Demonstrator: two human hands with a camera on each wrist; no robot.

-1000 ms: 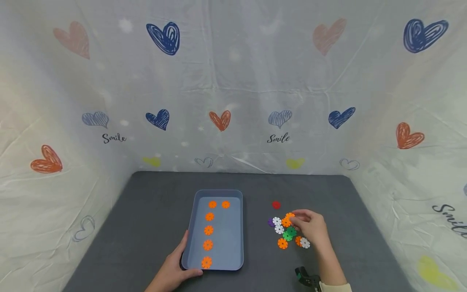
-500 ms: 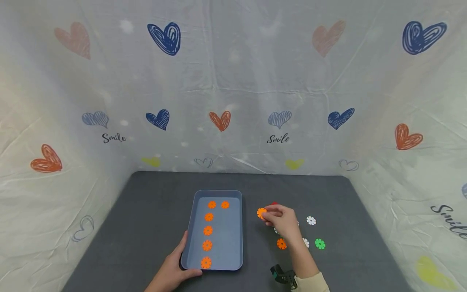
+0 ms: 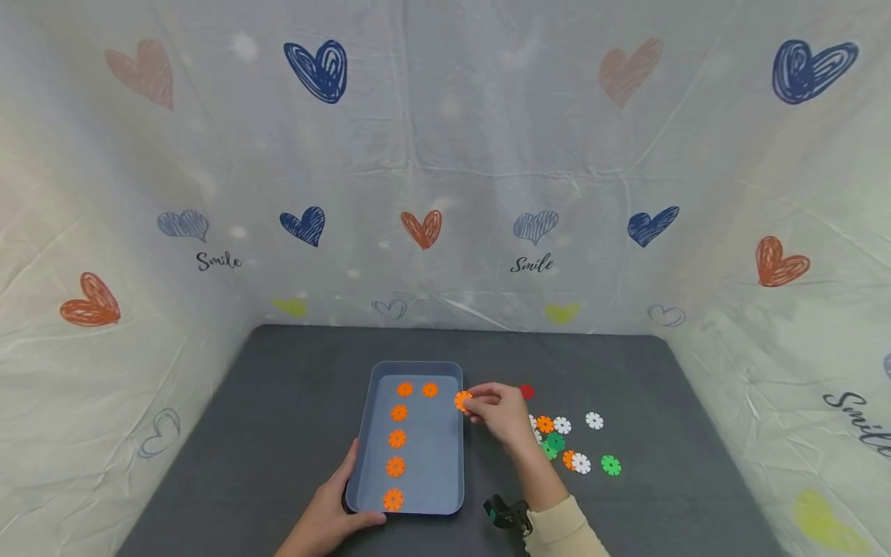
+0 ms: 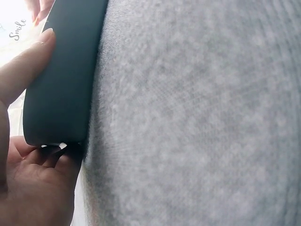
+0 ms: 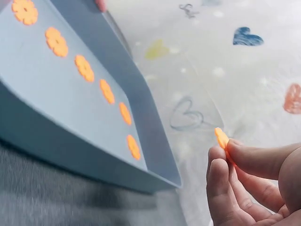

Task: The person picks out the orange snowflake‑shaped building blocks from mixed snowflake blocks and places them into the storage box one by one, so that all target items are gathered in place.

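Note:
My right hand point(image 3: 504, 416) pinches an orange notched plastic disc point(image 3: 462, 401) between thumb and fingers, beside the right rim of a blue-grey tray point(image 3: 435, 456). In the right wrist view the disc point(image 5: 220, 137) is seen nearly edge-on, apart from the tray's corner. Inside the tray, orange discs point(image 3: 397, 439) lie in a column down the left, with another disc point(image 3: 430, 390) beside the far one. My left hand point(image 3: 332, 501) grips the tray's near left corner. In the left wrist view its thumb point(image 4: 33, 59) lies against the tray wall point(image 4: 66, 84), fingers around the end.
Right of the tray lies a loose cluster of orange, white and green discs point(image 3: 555, 442), partly hidden by my right hand and forearm. A red disc point(image 3: 527, 391) lies behind it. Separate white point(image 3: 594, 421) and green point(image 3: 611, 465) discs lie farther right on the dark table point(image 3: 668, 495).
My right hand has carried the orange disc left from the cluster to the tray's right rim. A white and a green disc now lie apart on the right. The left hand stays put.

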